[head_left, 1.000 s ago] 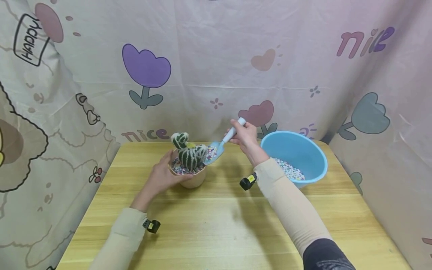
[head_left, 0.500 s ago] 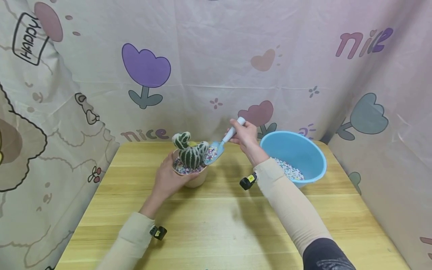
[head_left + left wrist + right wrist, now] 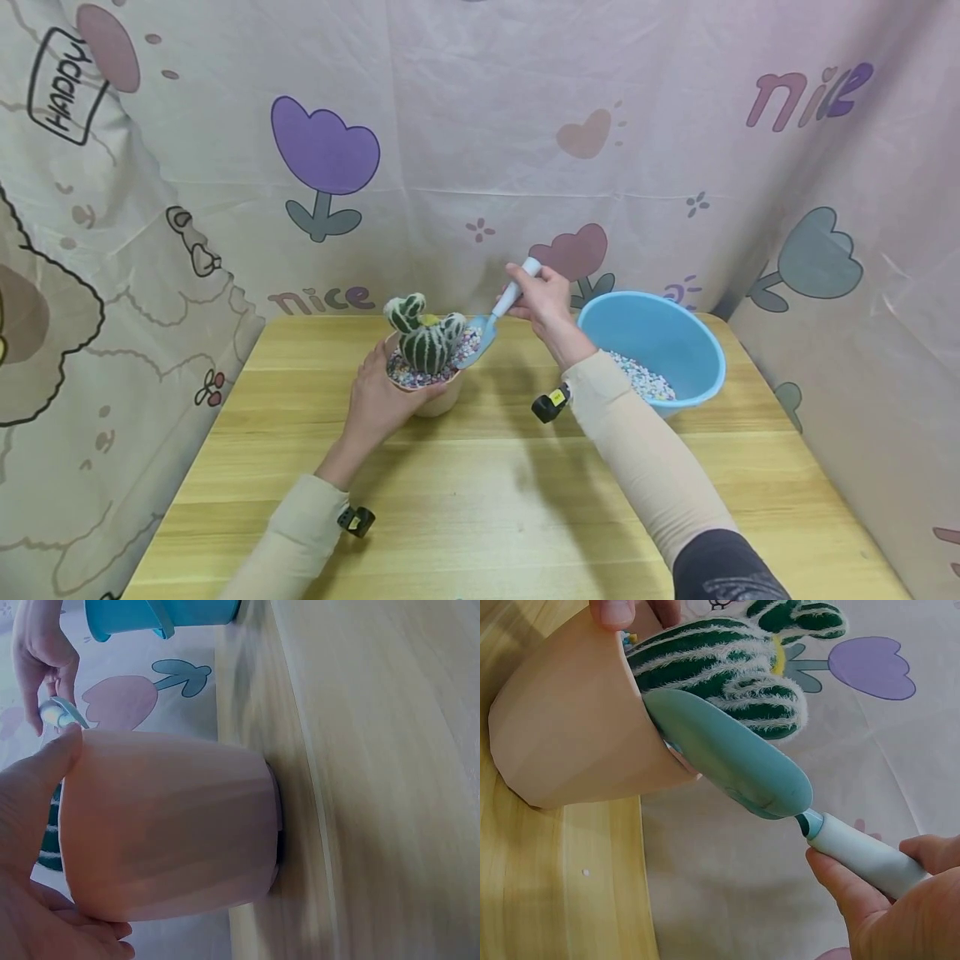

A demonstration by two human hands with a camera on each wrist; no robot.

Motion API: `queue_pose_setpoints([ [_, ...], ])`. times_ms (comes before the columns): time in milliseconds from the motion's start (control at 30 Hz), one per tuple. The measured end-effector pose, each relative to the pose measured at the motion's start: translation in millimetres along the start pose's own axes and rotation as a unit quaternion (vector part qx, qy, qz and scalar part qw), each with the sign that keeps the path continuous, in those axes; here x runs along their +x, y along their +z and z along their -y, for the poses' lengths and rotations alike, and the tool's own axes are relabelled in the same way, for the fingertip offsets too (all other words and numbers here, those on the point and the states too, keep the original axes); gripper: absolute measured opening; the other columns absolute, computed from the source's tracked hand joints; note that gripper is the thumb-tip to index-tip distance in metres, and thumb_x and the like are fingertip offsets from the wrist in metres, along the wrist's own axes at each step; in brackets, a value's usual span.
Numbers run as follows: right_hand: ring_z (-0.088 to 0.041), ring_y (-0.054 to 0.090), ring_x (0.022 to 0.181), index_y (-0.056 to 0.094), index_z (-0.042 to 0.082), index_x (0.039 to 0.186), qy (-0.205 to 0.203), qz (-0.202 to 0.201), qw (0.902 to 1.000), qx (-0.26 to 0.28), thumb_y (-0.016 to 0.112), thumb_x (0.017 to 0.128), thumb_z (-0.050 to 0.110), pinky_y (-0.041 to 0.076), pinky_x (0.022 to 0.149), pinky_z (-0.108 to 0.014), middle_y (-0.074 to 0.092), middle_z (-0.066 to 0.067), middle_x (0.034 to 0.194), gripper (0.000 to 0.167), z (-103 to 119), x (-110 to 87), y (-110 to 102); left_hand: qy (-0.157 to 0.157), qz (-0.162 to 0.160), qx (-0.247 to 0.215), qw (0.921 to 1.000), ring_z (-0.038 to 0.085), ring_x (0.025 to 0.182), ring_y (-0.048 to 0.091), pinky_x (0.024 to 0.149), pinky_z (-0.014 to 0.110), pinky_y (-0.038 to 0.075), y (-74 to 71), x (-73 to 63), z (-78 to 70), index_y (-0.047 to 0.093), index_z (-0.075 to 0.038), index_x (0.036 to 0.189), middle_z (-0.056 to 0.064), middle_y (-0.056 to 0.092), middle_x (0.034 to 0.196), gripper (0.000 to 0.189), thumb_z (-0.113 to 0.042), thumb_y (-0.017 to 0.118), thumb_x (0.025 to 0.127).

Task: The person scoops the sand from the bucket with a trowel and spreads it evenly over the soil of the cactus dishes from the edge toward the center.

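A peach flower pot stands on the wooden table, my left hand gripping it near the rim, thumb in front and fingers on the far side. Out of it rises a green cactus with white fuzzy stripes, surrounded by colourful small pebbles. My right hand holds the pale handle of a blue garden trowel. The trowel slants down to the left, its tip at the pot's right rim. Pebbles lie on its blade in the head view. In the right wrist view the blade's underside faces the camera.
A blue basin with pale pebbles stands right of the pot, behind my right forearm. One small white pebble lies on the table. A printed cloth hangs right behind the table's back edge.
My left hand and the pot have shifted slightly right, the pot tilting a little at first. The trowel has become steeper, and its pebbles sit lower toward the pot.
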State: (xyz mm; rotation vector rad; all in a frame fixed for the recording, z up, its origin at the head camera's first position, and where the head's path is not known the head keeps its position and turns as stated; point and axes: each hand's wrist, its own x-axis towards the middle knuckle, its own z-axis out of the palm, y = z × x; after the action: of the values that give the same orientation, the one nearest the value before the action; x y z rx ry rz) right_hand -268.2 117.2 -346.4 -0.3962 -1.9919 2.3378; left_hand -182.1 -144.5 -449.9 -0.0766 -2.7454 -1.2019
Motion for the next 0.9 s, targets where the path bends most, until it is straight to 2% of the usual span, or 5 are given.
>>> queue_pose_setpoints([
  [100,-0.047,0.075,0.106,0.068,0.007,0.110,-0.001,0.000,1.0000,-0.001,0.076,0.098,0.027,0.069,0.072,-0.038,0.077,-0.016,0.089,0.025,0,-0.3,0,0.009,0.018,-0.001,0.9998,0.048,0.151,0.037,0.124,0.069,0.033,-3.8,2.1,0.9,0.027,-0.006,0.166,0.027,0.037,0.166,0.131,-0.066,0.091,0.069],
  [200,-0.040,0.080,0.091,0.068,0.006,0.110,-0.001,-0.003,1.0000,-0.002,0.076,0.099,0.027,0.068,0.070,-0.037,0.074,-0.007,0.077,0.024,-2,0.1,-2,0.011,0.055,0.003,0.9984,0.050,0.154,0.031,0.126,0.069,0.029,-11.7,6.0,3.0,0.021,-0.003,0.167,0.029,0.029,0.168,0.136,-0.065,0.092,0.069],
  [400,-0.036,0.081,0.092,0.068,0.004,0.118,0.004,-0.008,0.9999,-0.013,0.074,0.100,0.030,0.068,0.068,-0.034,0.073,-0.032,0.115,0.032,-4,0.5,-5,0.037,0.117,0.008,0.9925,0.053,0.156,0.027,0.126,0.069,0.027,-27.9,17.1,12.8,0.009,0.001,0.168,0.029,0.018,0.173,0.144,-0.066,0.091,0.069],
  [600,-0.043,0.077,0.104,0.068,0.002,0.124,0.008,-0.003,0.9998,-0.016,0.073,0.101,0.030,0.068,0.071,-0.035,0.077,-0.021,0.099,0.037,-3,0.2,-7,0.058,0.120,-0.018,0.9909,0.047,0.150,0.042,0.123,0.067,0.036,-32.0,21.3,16.9,0.023,-0.009,0.168,0.021,0.035,0.169,0.130,-0.057,0.094,0.071],
  [900,-0.042,0.077,0.103,0.067,0.001,0.124,0.010,0.001,0.9999,-0.009,0.074,0.100,0.029,0.068,0.071,-0.036,0.076,-0.010,0.081,0.037,-2,1.4,-7,0.059,0.074,-0.022,0.9953,0.044,0.147,0.047,0.121,0.065,0.040,-19.1,16.6,13.7,0.033,-0.011,0.165,0.019,0.044,0.165,0.122,-0.058,0.095,0.070],
])
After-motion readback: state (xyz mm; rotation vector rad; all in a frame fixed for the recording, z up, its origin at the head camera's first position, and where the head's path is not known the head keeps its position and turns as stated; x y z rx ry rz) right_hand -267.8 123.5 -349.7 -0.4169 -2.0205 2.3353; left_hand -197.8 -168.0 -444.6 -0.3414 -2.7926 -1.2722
